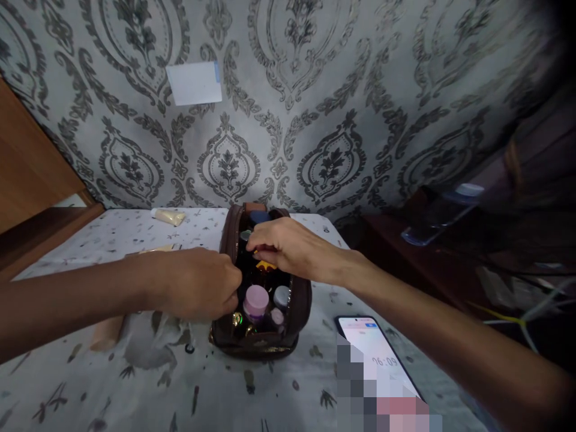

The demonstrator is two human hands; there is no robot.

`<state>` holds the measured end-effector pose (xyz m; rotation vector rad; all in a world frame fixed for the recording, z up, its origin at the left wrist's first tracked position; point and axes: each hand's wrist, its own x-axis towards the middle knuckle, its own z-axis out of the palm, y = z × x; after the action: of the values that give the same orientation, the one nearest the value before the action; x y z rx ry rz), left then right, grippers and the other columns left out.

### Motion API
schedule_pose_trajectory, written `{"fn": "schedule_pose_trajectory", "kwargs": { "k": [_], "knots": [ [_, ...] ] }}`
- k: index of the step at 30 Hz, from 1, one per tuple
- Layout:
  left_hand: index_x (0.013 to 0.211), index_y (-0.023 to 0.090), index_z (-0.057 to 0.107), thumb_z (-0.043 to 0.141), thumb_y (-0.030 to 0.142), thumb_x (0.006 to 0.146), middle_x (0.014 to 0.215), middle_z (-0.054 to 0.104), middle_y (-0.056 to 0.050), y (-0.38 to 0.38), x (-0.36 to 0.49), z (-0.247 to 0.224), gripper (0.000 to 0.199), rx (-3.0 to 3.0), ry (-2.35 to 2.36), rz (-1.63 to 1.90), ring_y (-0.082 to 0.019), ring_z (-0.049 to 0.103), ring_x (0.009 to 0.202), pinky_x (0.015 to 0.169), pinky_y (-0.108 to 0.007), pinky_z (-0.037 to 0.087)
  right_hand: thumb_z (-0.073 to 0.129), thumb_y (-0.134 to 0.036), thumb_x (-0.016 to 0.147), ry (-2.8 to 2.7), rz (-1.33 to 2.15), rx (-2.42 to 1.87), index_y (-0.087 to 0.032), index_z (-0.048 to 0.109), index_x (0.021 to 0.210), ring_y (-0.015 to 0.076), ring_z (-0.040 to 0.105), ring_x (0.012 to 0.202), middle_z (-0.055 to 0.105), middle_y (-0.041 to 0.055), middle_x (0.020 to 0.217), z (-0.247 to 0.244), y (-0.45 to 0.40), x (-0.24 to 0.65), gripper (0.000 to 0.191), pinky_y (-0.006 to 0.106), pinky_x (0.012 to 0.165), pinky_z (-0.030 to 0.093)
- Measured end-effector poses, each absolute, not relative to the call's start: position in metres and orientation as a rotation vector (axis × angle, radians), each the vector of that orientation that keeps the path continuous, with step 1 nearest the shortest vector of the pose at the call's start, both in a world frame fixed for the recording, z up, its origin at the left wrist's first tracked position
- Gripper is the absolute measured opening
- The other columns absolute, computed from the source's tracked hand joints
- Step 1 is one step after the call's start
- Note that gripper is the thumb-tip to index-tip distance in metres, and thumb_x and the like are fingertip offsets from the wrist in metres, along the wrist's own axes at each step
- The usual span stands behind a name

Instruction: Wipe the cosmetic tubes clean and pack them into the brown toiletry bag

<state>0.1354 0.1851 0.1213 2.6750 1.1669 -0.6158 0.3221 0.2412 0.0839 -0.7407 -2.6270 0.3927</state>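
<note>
Phone [382, 351], screen lit, on the printed cloth [216, 399], right of the open bag [304, 307]. Left hand [202, 283] at the bag's left rim, fingers curled; can't tell if they grip it. Right hand [294, 247] over the opening, fingers bent together beside a yellow item [266, 264]; can't tell if anything's held. Pink lid [257, 298] and grey cap [282, 296] side by side at bag's near end. Tube [170, 216] on the cloth near the wall [279, 144].

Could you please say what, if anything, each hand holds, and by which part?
The left hand seemingly holds the brown bag by its left rim; whether the right hand holds anything cannot be told.
</note>
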Motion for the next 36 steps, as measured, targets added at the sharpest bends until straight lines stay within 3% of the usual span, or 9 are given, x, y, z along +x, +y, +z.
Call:
{"fn": "schedule_pose_trajectory", "kwargs": {
  "k": [9,16,22,26,31,34,36],
  "knots": [
    [0.083,0.015,0.069,0.047,0.025,0.094,0.078,0.073,-0.011,0.185,0.132,0.121,0.027,2.67,1.131,-0.629,-0.021,0.065,0.064,0.055,-0.03,0.04,0.06,-0.001,0.087,-2.6,0.483,-0.536,-0.015,0.074,0.083,0.0122,0.06,0.079,0.067,0.0011,0.083,0.075,0.253,0.303,0.021,0.024,0.073,0.043],
    [0.089,0.015,0.069,0.045,0.023,0.096,0.087,0.075,-0.011,0.181,0.132,0.124,0.027,2.676,1.163,-0.639,-0.023,0.069,0.078,0.066,-0.03,0.046,0.074,-0.014,0.083,-2.617,0.393,-0.677,-0.023,0.081,0.091,0.0231,0.057,0.116,0.064,0.0074,0.121,0.077,0.256,0.312,0.013,0.037,0.098,0.043],
    [0.096,0.016,0.07,0.043,0.026,0.097,0.092,0.075,-0.01,0.18,0.129,0.12,0.029,2.723,1.183,-0.585,-0.023,0.07,0.082,0.069,-0.03,0.048,0.072,-0.016,0.085,-2.648,0.563,-0.652,-0.019,0.081,0.088,0.0151,0.062,0.091,0.066,0.0032,0.098,0.077,0.264,0.31,0.01,0.026,0.083,0.045],
    [0.115,0.02,0.069,0.044,0.026,0.096,0.086,0.074,-0.008,0.175,0.12,0.105,0.032,2.772,1.188,-0.331,-0.022,0.069,0.076,0.066,-0.029,0.048,0.071,-0.017,0.085,-2.647,0.577,-0.627,-0.021,0.081,0.088,0.0134,0.059,0.082,0.063,0.0015,0.09,0.076,0.264,0.308,0.011,0.025,0.076,0.044],
    [0.152,0.026,0.04,0.037,0.034,0.102,0.055,0.053,0.007,0.148,0.085,0.078,0.05,2.521,1.226,0.236,-0.015,0.052,0.05,0.058,-0.024,0.04,0.064,-0.016,0.089,-2.658,0.583,-0.583,-0.022,0.081,0.088,0.0152,0.062,0.088,0.066,0.0035,0.095,0.076,0.262,0.305,0.018,0.026,0.079,0.045],
    [0.154,0.023,0.035,0.031,0.045,0.104,0.051,0.042,0.009,0.128,0.052,0.059,0.055,2.295,1.386,0.448,-0.014,0.044,0.046,0.05,-0.023,0.032,0.061,-0.02,0.091,-2.659,0.537,-0.617,-0.022,0.08,0.088,0.0158,0.063,0.086,0.066,0.0045,0.095,0.078,0.259,0.304,0.019,0.026,0.077,0.045],
    [0.146,0.021,0.045,0.03,0.051,0.102,0.056,0.049,0.006,0.124,0.026,0.049,0.055,2.198,1.553,0.548,-0.015,0.048,0.052,0.052,-0.023,0.034,0.06,-0.023,0.091,-2.655,0.512,-0.651,-0.022,0.079,0.09,0.0158,0.063,0.082,0.067,0.0049,0.093,0.08,0.256,0.304,0.019,0.026,0.075,0.044]
  ]
}}
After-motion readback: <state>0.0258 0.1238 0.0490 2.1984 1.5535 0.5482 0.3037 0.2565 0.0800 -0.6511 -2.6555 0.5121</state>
